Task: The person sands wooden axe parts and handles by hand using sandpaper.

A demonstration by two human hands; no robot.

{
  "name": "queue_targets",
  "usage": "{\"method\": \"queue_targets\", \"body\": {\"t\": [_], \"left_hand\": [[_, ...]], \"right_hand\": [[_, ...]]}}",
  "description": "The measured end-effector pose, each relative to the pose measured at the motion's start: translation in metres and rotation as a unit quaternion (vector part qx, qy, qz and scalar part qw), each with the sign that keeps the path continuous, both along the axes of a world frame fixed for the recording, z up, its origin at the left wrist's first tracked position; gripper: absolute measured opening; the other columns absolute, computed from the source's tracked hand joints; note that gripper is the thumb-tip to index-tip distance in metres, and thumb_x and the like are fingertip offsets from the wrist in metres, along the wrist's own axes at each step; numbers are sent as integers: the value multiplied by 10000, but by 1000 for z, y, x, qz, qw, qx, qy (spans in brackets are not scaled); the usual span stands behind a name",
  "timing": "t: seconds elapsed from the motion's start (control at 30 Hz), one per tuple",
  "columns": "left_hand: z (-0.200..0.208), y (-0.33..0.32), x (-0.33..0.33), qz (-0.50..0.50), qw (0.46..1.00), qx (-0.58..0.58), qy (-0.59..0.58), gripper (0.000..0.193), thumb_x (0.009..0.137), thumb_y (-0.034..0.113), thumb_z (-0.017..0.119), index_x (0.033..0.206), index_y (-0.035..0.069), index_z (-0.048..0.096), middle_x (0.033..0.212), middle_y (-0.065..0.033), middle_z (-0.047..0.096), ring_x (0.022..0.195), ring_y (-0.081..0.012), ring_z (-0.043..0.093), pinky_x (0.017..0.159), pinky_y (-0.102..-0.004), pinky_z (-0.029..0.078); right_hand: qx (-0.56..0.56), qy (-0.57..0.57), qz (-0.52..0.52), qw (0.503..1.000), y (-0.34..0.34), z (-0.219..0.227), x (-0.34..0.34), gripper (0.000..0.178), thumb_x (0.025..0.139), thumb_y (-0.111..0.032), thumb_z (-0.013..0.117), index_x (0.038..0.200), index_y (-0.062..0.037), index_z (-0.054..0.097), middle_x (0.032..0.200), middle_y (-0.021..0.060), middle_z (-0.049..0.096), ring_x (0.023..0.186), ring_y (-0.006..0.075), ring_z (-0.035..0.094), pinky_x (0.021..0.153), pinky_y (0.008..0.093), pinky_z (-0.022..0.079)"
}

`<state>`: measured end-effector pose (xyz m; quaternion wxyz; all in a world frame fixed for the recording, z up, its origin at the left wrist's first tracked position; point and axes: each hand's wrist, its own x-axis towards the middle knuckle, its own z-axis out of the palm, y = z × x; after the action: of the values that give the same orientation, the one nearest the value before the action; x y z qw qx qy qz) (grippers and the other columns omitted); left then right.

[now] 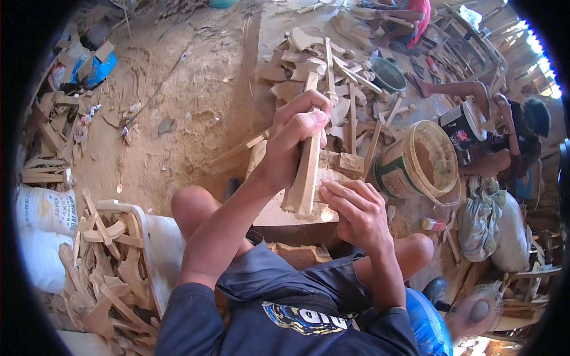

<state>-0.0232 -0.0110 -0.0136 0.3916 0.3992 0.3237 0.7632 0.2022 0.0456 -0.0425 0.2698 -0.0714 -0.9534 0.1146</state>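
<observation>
My left hand [297, 127] is wrapped round a pale, squared wooden piece [306, 169] that widens toward its lower end. I hold it at a slant over a low wooden bench [279, 216] in front of my knees. Close beside that wide end is my right hand [362, 213], its thumb and fingers pressed together. Whatever may be between those fingertips is hidden. Beyond my left hand, a heap of cut wooden parts [291, 71] lies on the floor, and a small wood block [350, 162] sits at the bench's far right.
A dusty bucket [395, 169] stands right of the bench, with a black tub [460, 127] behind it. Another person [513, 130] sits at the right; one in red [418, 18] is farther back. Shaped wooden pieces [127, 261] pile up at my left; a fan [478, 311] is lower right.
</observation>
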Motion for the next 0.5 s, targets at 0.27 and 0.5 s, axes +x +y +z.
{"method": "queue_targets", "body": {"t": [0.27, 0.5], "left_hand": [[-9, -2, -9, -14, 999, 6, -40, 305, 1008, 332, 569, 977, 29, 580, 971, -43, 551, 664, -81, 562, 478, -220, 483], [-17, 8, -34, -120, 976, 111, -146, 329, 1100, 375, 493, 1099, 46, 502, 1023, -98, 508, 765, -222, 591, 528, -328, 585]], "right_hand": [[-90, -24, 123, 988, 4, 7, 6, 506, 642, 8, 720, 1135, -63, 808, 1176, 79, 808, 964, 299, 746, 819, 417, 602], [-219, 153, -11, 963, 38, 6, 26, 353, 895, 49, 761, 1246, 14, 757, 1252, 192, 770, 1047, 298, 758, 900, 372, 591]]}}
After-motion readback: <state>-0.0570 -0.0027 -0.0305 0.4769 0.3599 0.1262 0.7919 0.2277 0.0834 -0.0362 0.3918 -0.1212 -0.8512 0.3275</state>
